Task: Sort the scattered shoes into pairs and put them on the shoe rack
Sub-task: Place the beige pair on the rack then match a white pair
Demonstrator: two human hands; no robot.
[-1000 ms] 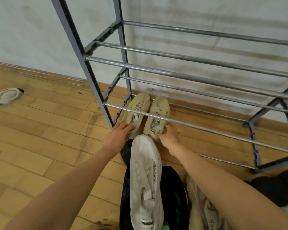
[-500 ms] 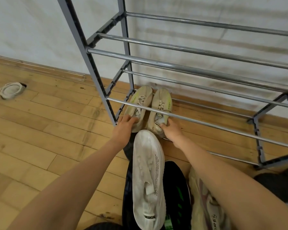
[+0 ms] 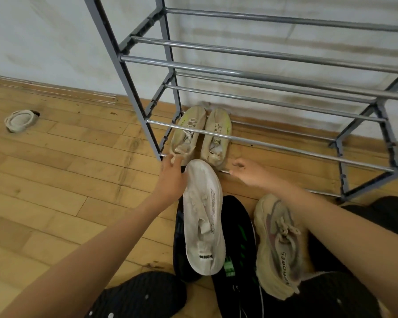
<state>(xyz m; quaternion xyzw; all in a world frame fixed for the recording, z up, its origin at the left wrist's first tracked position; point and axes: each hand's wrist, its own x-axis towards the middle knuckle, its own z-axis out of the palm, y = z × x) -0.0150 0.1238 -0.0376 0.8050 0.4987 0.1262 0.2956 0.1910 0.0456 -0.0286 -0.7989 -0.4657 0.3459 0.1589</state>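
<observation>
A pair of beige sneakers with yellow-green accents lies side by side on the bottom tier of the grey metal shoe rack (image 3: 262, 75), toes to the wall: the left shoe (image 3: 189, 131) and the right shoe (image 3: 217, 136). My left hand (image 3: 172, 177) has its fingertips at the left shoe's heel, gripping nothing. My right hand (image 3: 251, 173) hovers just right of the right shoe's heel, fingers apart and empty. In front of the rack a white sneaker (image 3: 203, 221) lies on top of a black shoe with green marks (image 3: 238, 228).
A beige and purple sneaker (image 3: 278, 239) lies on the floor by my right forearm. A black perforated clog (image 3: 143, 294) sits at the bottom edge. A pale shoe (image 3: 20, 120) lies far left near the wall. The rack's upper tiers hold nothing.
Both beige sneakers slid deeper onto the bottom tier. My right hand came off the right shoe's heel and drew back to the right; my left hand stays at the left heel.
</observation>
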